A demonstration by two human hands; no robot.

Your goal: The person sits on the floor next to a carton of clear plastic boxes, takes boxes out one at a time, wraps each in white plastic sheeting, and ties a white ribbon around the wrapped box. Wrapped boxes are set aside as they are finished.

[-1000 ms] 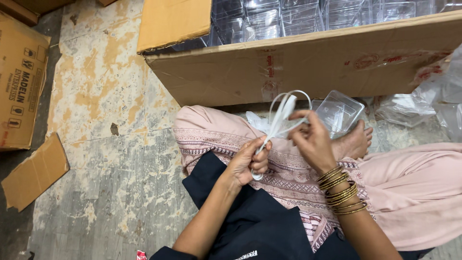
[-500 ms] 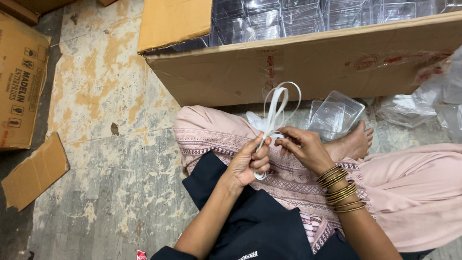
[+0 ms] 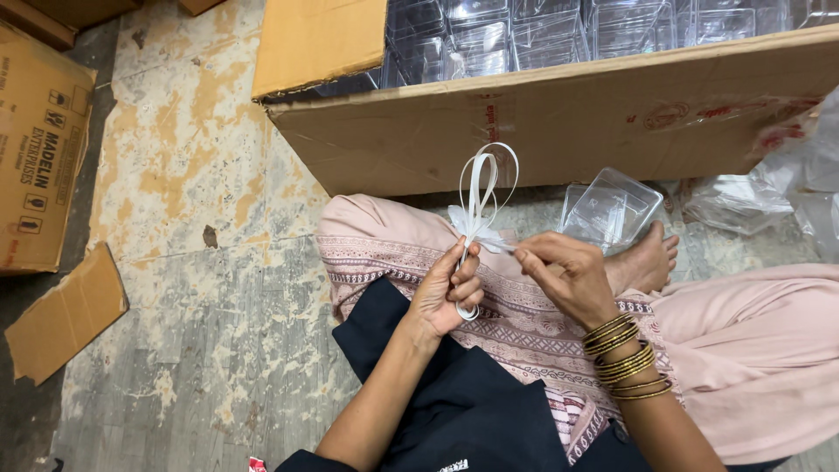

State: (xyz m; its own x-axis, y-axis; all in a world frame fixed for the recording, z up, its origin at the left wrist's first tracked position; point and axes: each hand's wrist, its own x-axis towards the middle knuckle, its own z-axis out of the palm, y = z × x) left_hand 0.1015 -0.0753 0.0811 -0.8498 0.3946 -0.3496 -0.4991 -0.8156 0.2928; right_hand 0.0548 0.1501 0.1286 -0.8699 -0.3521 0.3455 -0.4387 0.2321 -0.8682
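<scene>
Both our hands grip: left hand pinches the looped white cord upright, right hand tugs its clear wrapper sideways.

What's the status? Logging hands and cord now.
Left hand grips white cord loops. Right hand pinches clear wrap at the cord. Nothing in the way.

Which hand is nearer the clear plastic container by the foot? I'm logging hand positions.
Right. The right hand is just left of the clear plastic container, pinching the white strip. The left hand grips the strip farther left, beyond the right hand.
</scene>
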